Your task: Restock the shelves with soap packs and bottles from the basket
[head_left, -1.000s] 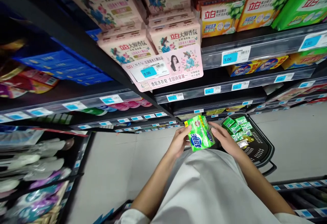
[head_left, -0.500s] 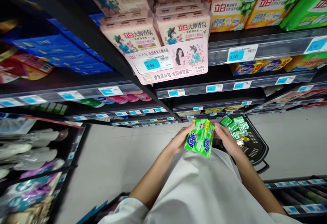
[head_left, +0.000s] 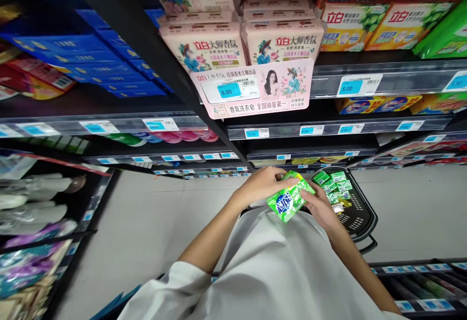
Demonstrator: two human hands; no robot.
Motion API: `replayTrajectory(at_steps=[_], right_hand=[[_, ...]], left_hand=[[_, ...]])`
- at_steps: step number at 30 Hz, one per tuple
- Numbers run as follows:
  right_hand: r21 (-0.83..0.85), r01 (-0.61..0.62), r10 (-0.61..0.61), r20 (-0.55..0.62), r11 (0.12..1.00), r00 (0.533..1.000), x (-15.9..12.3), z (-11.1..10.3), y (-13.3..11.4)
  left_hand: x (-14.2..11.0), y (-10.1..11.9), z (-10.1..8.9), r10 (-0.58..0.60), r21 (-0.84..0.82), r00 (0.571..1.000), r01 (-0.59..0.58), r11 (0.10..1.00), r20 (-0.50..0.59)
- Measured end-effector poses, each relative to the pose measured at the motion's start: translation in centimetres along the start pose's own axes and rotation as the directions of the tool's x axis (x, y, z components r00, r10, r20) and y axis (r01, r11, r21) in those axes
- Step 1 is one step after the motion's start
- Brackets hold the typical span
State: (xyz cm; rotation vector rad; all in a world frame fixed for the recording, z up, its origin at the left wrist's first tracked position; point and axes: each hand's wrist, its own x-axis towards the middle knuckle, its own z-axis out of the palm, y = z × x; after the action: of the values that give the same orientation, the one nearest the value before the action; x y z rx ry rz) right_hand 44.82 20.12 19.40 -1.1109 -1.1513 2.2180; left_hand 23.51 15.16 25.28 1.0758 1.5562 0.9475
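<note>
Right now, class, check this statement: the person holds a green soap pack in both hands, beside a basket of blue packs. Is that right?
Not quite. The head view shows the packs in the black basket are green, not blue. The rest stands: the left hand and right hand hold the green soap pack.

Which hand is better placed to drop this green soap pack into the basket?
Probably the right hand: it is on the basket side of the soap pack, right beside the basket, while the left hand holds the pack's far side.

Soap packs (head_left: pixel 333 186) lie in a shopping basket (head_left: pixel 359 213), shelves (head_left: pixel 328 129) ahead and left
</note>
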Motion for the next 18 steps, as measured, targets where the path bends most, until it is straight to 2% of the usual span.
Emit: replayTrajectory(at_steps=[4, 7, 10, 13, 15, 18], right_hand=[[0.089, 0.081, -0.072, -0.096, 0.993, 0.993, 0.4, 0.5, 0.3], [0.168, 0.152, -0.126, -0.157, 0.974, 0.980, 0.6, 1.1, -0.2], [0.226, 0.224, -0.182, -0.192, 0.948, 0.964, 0.8, 1.8, -1.1], [0.229, 0.273, -0.227, -0.207, 0.934, 0.952, 1.2, 2.5, -1.8], [0.201, 0.300, -0.258, -0.209, 0.932, 0.943, 1.5, 2.8, -2.3], [0.137, 0.313, -0.286, -0.187, 0.940, 0.940, 1.9, 3.0, -2.8]], left_hand=[[-0.1, 0.7, -1.2, 0.048, 0.090, 0.999, -0.048, 0.995, 0.009], [-0.4, 0.6, -1.9, 0.048, 0.050, 0.999, -0.047, 0.998, -0.017], [-0.2, 0.0, -1.7, -0.026, -0.082, 0.998, 0.021, 0.996, -0.059], [0.2, -0.5, -0.6, -0.009, -0.289, 0.996, -0.016, 0.957, -0.085], [0.4, -0.6, 0.2, 0.016, -0.434, 0.994, -0.060, 0.899, -0.106], [0.5, -0.5, 1.1, -0.050, -0.614, 0.983, -0.072, 0.786, -0.178]])
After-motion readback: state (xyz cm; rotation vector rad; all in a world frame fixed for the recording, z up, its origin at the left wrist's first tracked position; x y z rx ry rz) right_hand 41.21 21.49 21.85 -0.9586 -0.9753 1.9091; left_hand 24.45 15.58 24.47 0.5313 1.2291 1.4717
